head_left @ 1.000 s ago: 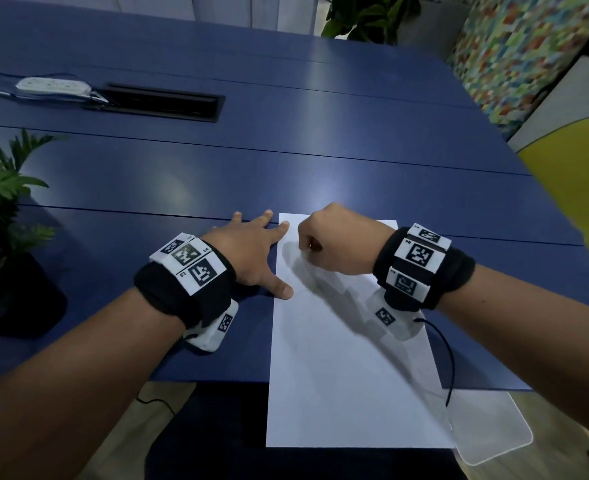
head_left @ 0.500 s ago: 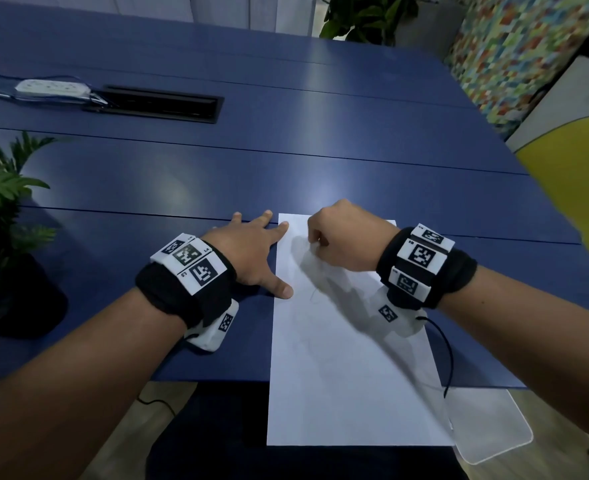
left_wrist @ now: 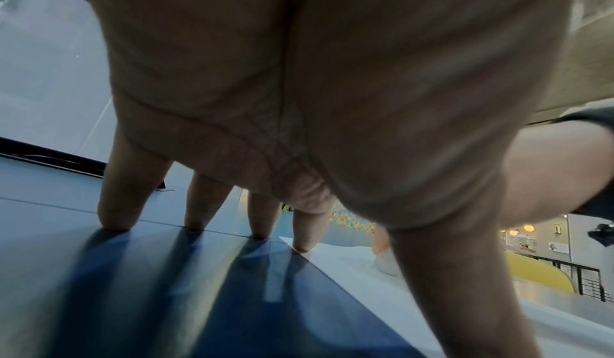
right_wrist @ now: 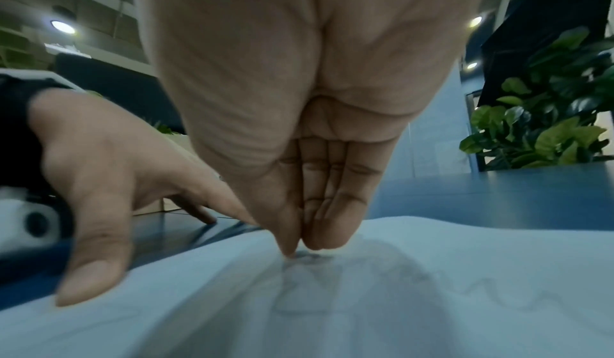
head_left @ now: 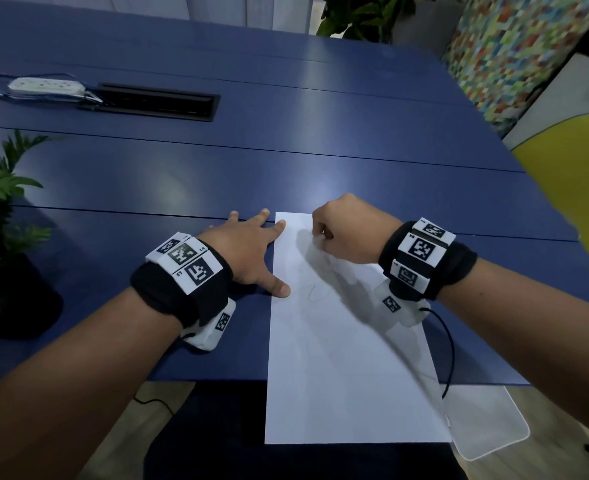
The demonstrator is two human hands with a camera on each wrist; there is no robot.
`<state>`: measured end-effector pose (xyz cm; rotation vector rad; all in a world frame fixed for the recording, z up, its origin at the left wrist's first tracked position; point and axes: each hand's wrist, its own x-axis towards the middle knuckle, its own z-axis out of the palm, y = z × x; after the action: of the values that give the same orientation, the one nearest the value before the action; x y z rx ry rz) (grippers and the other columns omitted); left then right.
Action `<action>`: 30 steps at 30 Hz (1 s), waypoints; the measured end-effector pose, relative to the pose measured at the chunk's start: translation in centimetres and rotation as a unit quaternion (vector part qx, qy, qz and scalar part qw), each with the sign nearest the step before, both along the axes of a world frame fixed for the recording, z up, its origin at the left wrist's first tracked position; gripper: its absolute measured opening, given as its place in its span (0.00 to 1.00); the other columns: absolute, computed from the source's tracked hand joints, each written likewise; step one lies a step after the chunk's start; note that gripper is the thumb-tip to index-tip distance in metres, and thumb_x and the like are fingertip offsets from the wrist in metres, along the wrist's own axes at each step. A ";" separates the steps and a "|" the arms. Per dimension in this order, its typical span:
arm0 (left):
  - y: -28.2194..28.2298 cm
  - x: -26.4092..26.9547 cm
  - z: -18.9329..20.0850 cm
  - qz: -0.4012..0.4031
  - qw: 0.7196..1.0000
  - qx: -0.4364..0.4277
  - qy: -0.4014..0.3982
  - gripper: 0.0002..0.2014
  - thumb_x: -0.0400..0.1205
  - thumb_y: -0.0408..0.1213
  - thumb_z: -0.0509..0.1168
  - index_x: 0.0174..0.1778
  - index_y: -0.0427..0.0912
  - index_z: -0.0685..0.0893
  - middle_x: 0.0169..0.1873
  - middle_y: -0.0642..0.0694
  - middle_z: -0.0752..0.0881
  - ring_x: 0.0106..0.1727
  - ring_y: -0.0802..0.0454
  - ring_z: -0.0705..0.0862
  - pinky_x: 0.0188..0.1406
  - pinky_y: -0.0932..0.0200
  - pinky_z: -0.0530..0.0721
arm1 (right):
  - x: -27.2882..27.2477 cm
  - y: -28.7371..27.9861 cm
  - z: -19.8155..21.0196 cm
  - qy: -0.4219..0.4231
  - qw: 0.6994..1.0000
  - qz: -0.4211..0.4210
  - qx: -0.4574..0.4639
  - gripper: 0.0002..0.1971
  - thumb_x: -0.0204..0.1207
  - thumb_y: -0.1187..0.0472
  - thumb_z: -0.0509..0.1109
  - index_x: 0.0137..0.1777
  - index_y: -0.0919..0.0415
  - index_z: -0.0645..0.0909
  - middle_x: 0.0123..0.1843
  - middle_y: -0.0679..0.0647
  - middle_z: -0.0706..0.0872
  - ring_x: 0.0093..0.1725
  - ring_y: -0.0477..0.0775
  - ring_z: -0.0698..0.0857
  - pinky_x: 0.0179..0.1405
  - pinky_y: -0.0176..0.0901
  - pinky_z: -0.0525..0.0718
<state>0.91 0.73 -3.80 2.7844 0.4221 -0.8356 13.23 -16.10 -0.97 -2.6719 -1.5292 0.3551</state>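
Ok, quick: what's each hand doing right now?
Left hand: open, fingers spread, pressing the table and the left edge of the paper.
Right hand: fingers bunched, tips on the paper; whether they pinch anything cannot be told.

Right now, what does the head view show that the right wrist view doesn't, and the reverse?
Head only: the power strip, the black cable slot, and the paper overhanging the table edge. Right wrist only: fingertips of the right hand bunched against the thumb, touching the paper; ceiling lights. Both: the left hand spread, thumb on the paper's left edge.
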 end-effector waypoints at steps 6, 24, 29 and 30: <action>0.1 -0.1 -0.1 0.004 1.000 -0.004 -0.001 0.67 0.67 0.77 0.75 0.92 0.63 0.38 0.92 0.58 0.34 0.92 0.31 0.38 0.85 0.23 0.61 | -1.0 0.1 -0.2 -0.001 0.999 0.041 -0.020 0.10 0.76 0.65 0.66 0.51 0.56 0.89 0.43 0.50 0.89 0.46 0.57 0.82 0.41 0.46 0.81; 0.0 1.8 0.0 -0.033 0.999 0.022 0.029 0.75 0.59 0.83 0.74 0.90 0.63 0.31 0.90 0.62 0.31 0.92 0.29 0.38 0.81 0.19 0.64 | 0.9 -0.3 -0.3 0.035 0.998 -0.044 0.003 0.05 0.76 0.61 0.71 0.50 0.54 0.86 0.48 0.52 0.86 0.50 0.57 0.85 0.40 0.43 0.79; 0.0 1.9 -0.2 -0.034 0.999 0.027 0.028 0.75 0.59 0.83 0.74 0.90 0.63 0.32 0.91 0.61 0.32 0.92 0.28 0.39 0.82 0.21 0.66 | -0.8 0.1 -0.7 0.026 0.999 0.016 0.013 0.08 0.78 0.62 0.67 0.51 0.56 0.88 0.43 0.49 0.87 0.46 0.54 0.79 0.46 0.46 0.84; 0.0 2.0 -0.2 -0.033 0.999 0.026 0.029 0.75 0.59 0.83 0.74 0.90 0.63 0.31 0.91 0.61 0.32 0.92 0.28 0.39 0.82 0.21 0.66 | -0.5 0.2 -0.5 0.027 1.000 0.010 0.006 0.08 0.78 0.62 0.67 0.51 0.56 0.88 0.43 0.48 0.86 0.46 0.54 0.79 0.46 0.46 0.83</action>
<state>2.88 0.72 -4.01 2.8425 0.3677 -0.9354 12.76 -15.88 -1.49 -2.6168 -1.5395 0.4133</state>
